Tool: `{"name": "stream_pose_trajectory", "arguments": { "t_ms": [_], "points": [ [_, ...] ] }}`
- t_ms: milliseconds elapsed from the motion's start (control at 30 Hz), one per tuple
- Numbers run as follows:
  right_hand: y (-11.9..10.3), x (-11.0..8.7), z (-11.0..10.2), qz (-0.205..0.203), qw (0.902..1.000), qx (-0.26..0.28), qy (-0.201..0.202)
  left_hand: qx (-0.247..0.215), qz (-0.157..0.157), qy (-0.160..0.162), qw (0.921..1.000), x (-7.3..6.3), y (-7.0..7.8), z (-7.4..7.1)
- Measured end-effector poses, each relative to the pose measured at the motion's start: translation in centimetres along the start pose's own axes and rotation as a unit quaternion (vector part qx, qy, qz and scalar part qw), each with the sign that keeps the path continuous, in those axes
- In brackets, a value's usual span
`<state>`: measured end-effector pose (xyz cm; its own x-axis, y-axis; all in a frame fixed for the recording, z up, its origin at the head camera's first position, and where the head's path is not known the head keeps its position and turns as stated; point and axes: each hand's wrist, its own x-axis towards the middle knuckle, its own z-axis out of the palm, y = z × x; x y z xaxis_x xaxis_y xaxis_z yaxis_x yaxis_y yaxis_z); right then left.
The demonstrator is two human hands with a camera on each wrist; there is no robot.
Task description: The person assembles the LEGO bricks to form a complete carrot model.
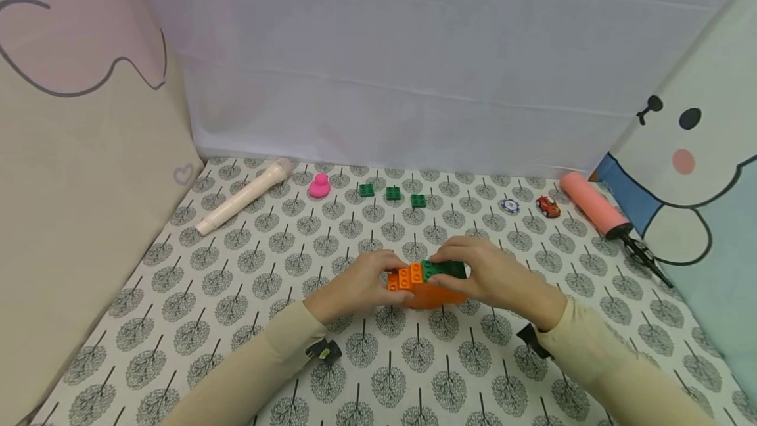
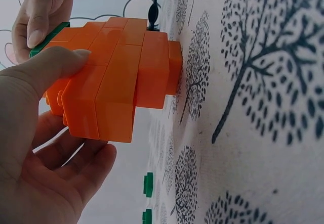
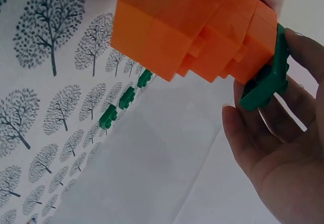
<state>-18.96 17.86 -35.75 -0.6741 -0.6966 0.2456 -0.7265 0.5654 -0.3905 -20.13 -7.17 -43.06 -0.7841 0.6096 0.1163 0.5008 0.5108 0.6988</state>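
Observation:
A stepped build of orange toy bricks (image 1: 434,296) is between both hands, over the middle of the tree-print cloth. My left hand (image 1: 363,284) grips its left side, with the thumb (image 2: 63,64) across the orange bricks in the left wrist view. A green brick (image 3: 266,85) sits at the build's top, jutting past the orange ones. My right hand (image 1: 497,278) pinches this green brick between thumb and fingers; in the right wrist view its hollow underside shows. The build's lower end comes close to the cloth in the left wrist view.
Three loose green bricks (image 1: 393,193) lie in a row at the back. Left of them are a pink rubber duck (image 1: 320,186) and a pale microphone-shaped toy (image 1: 244,197). Rightward lie a poker chip (image 1: 510,206), a red toy car (image 1: 548,206) and a pink pump with black nozzle (image 1: 593,204).

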Motion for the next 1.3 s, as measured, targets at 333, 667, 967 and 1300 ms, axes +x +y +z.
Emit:
{"name": "stream_pose_trajectory", "arguments": {
  "t_ms": [333,667,967,1300],
  "points": [
    [1.2,-1.9,0.8,0.011,0.9988,0.004,0.048,-0.007,-0.004,-0.001,1.0,0.2,0.2,0.4],
    [2.5,-3.3,1.2,0.018,0.9965,0.027,0.077,-0.006,-0.02,0.0,0.9998,0.2,0.3,0.5],
    [2.5,-3.3,1.4,0.007,0.996,0.031,0.083,-0.01,-0.008,-0.017,0.9998,0.6,-0.3,-0.6],
    [1.9,-3.0,1.6,0.031,0.9968,0.026,0.07,0.044,-0.075,0.034,0.9956,4.9,-5.5,-7.2]
  ]
}}
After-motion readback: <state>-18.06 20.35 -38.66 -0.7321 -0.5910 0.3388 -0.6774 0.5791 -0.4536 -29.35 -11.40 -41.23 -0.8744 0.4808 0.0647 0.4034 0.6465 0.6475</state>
